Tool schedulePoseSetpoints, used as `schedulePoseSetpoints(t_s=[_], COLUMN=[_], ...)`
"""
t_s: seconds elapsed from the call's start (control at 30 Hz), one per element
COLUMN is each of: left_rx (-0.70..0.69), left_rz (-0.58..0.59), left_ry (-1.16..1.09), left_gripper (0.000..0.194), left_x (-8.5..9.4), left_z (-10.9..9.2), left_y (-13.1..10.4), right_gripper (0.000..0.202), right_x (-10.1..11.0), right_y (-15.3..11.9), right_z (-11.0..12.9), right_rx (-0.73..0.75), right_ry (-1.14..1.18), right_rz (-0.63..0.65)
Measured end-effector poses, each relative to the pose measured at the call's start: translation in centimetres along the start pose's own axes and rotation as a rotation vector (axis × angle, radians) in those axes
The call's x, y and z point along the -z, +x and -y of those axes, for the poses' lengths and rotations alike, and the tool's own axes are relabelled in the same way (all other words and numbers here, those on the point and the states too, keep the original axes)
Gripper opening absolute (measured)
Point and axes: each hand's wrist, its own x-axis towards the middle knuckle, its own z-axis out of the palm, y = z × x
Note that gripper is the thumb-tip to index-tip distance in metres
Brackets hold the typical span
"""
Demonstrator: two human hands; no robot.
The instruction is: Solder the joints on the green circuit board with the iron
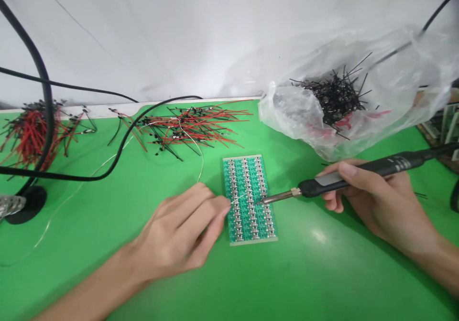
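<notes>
A green circuit board panel (pixel 241 216) with three columns of small metal parts lies flat on the green mat. My left hand (pixel 186 228) is closed at the board's left edge, pinching a thin solder wire (pixel 202 161) whose short end reaches over the board. The rest of that wire loops up behind the hand and off to the left. In my right hand (pixel 380 201) is a black soldering iron (pixel 333 177), gripped like a pen. Its tip points left and sits over the board between the middle and right columns, close to the wire's end.
Red and black wires (pixel 193 125) lie behind the board, with another bundle (pixel 30 134) at far left. A clear plastic bag (pixel 287 115) of black wires stands at back right. Black cables (pixel 89 177) cross the left side. Stacked boards (pixel 448 125) are at the right edge.
</notes>
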Motion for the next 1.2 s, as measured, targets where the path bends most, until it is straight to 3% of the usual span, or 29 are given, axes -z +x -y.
schedulePoseSetpoints(t_s=[0.3, 0.43, 0.7, 1.2], left_rx=[-0.169, -0.156, -0.173, -0.202], left_rz=[-0.091, -0.117, -0.05, -0.043], left_ry=[-0.035, -0.034, -0.133, -0.065], left_gripper=[0.039, 0.036, 0.034, 0.028], left_x=[0.23, 0.12, 0.08, -0.2], left_z=[0.58, 0.45, 0.82, 1.02], left_y=[-0.79, -0.52, -0.45, -0.75], right_gripper=[0.022, 0.021, 0.022, 0.024], right_x=[0.68, 0.79, 0.23, 0.38], right_y=[0.2, 0.16, 0.03, 0.1], right_z=[-0.46, -0.48, -0.15, -0.43], right_rx=[-0.013, -0.02, -0.019, -0.015], right_ry=[-0.005, -0.009, -0.007, -0.038], right_rz=[-0.001, 0.001, -0.014, -0.033])
